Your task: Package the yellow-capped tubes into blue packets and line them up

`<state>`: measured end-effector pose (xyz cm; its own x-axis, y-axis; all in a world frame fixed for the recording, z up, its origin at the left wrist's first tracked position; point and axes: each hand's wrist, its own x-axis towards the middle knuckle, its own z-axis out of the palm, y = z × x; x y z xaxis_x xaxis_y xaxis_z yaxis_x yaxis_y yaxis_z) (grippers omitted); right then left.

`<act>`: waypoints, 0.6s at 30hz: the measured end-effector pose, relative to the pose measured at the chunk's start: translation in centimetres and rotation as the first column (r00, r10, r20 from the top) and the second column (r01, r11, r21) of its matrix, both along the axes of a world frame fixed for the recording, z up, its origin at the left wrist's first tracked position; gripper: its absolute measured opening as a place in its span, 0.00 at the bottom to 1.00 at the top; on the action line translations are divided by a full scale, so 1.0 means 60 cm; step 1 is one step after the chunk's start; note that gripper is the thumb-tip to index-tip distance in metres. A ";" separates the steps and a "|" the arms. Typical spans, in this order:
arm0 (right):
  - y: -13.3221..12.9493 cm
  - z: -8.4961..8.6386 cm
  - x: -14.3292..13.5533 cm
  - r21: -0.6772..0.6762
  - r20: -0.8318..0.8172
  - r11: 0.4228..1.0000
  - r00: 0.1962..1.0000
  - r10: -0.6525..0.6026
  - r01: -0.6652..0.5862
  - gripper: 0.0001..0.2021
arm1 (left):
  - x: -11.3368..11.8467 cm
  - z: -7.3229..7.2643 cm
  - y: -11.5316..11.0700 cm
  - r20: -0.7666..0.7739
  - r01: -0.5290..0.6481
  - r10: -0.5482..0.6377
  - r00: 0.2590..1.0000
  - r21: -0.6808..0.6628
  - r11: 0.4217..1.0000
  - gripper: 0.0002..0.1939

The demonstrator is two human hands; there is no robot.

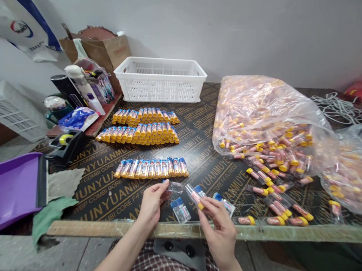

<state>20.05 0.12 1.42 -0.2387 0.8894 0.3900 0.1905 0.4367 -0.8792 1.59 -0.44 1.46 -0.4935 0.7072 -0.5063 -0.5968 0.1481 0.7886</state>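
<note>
My left hand (153,203) pinches a small clear plastic sleeve (175,187) between thumb and finger. In my right hand (220,223) is a clear tube with a yellow cap (194,196) and pink contents, tilted, its open-looking end pointing toward the sleeve. Below, near the table edge, lies a flat blue printed wrapper (180,209); more printed wrappers (224,204) lie partly behind my right fingers. Just beyond my hands, a row of blue-wrapped tubes (151,168) with yellow caps lies side by side.
Farther back are stacked wrapped tubes (142,132) and a white plastic basket (160,84). At right, a clear bag (252,100) spills many unwrapped tubes (277,206). A tape dispenser (65,149), bottles (82,86) and a purple dustpan (7,190) stand left.
</note>
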 end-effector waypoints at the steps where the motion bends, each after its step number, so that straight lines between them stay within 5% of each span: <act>1: -0.001 0.000 -0.001 -0.002 0.004 1.000 1.000 0.008 -0.008 0.15 | 0.000 -0.001 0.000 -0.009 0.005 -0.005 1.000 -0.003 1.000 0.20; 6: -0.003 -0.001 -0.008 -0.097 -0.015 0.986 0.991 0.131 -0.132 0.14 | 0.011 0.000 -0.004 -0.108 0.081 -0.072 0.992 0.079 0.994 0.19; 11: 0.003 -0.007 -0.008 -0.125 0.002 0.974 0.982 0.191 -0.189 0.15 | 0.026 0.018 -0.011 0.026 0.279 -0.291 0.956 0.220 0.935 0.21; 18: 0.018 -0.001 -0.003 0.063 0.171 0.975 0.965 0.199 -0.213 0.33 | 0.031 0.037 -0.023 0.040 0.503 -0.516 0.856 0.167 0.848 0.19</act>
<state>19.87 1.22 1.34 -0.4797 0.7817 0.3986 0.2267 0.5493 -0.8043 3.44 -1.81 3.67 -0.0055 0.9164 -0.4002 -0.5312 0.3364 0.7776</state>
